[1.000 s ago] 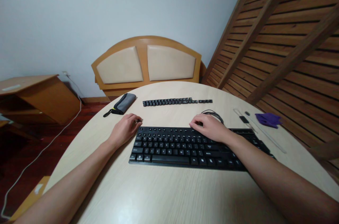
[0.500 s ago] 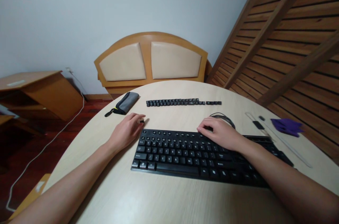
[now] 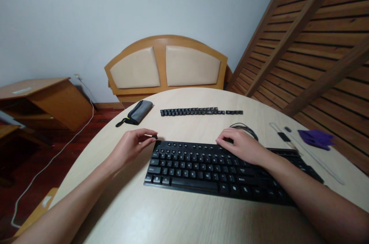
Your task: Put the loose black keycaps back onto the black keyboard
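Note:
Between the thumb and fingertips of my left hand (image 3: 134, 143) is a small black keycap (image 3: 155, 137), pinched beside the upper left corner of the keyboard. The black keyboard (image 3: 193, 185) lies in front of me; its upper rows show small bare key stems where caps are off, while the lower rows carry lettered keys. My right hand (image 3: 239, 142) rests over the far edge of the keyboard, fingers curled together, and it covers part of the upper right keys. Beyond the keyboard lie rows of loose keycaps (image 3: 188, 111), lined up on the table.
A grey zip pouch (image 3: 140, 112) lies at the table's far left. Behind my right hand is a coiled black cable (image 3: 248, 128). Toward the right are a wire keycap puller (image 3: 284, 136), a thin white stick (image 3: 323, 165) and a purple cloth (image 3: 315, 138). The round table (image 3: 121, 213) has a curved edge.
My left hand has turned and lifted slightly, bringing the pinched keycap into plainer view near the keyboard's corner. My right hand stays where it was on the keyboard.

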`<state>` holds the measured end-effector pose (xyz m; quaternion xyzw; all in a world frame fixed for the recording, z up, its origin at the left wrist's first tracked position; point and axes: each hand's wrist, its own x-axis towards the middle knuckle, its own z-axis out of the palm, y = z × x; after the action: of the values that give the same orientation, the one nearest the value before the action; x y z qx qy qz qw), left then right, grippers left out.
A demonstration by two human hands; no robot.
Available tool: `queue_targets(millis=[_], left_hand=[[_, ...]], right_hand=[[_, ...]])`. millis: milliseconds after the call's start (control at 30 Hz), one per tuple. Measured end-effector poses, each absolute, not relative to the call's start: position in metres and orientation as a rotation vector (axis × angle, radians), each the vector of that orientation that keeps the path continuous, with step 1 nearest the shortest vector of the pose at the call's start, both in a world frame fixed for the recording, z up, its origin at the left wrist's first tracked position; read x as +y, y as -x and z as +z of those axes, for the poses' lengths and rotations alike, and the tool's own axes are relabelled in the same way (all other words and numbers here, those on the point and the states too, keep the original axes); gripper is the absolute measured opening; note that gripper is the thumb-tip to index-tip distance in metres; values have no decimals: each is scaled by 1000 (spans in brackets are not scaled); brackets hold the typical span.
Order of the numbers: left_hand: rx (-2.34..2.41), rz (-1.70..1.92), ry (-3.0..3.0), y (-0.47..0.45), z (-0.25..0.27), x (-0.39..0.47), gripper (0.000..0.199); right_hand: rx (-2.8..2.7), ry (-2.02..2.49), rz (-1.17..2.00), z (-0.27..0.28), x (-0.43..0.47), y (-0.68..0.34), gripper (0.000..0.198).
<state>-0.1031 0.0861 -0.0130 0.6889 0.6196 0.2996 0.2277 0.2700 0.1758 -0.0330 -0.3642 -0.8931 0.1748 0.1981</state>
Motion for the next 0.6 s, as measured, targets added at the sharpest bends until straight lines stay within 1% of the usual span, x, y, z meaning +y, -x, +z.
queue_targets(millis=[133, 267, 600], left_hand=[[1617, 810, -1868, 104, -4, 80, 33], [1524, 710, -1864, 104, -4, 80, 27], [1487, 614, -1818, 104, -3, 78, 25]], right_hand=[[-2501, 1026, 492, -32, 175, -270, 26], [-2505, 1024, 482, -32, 174, -269, 26], [-2505, 1012, 491, -31, 174, -270, 26]])
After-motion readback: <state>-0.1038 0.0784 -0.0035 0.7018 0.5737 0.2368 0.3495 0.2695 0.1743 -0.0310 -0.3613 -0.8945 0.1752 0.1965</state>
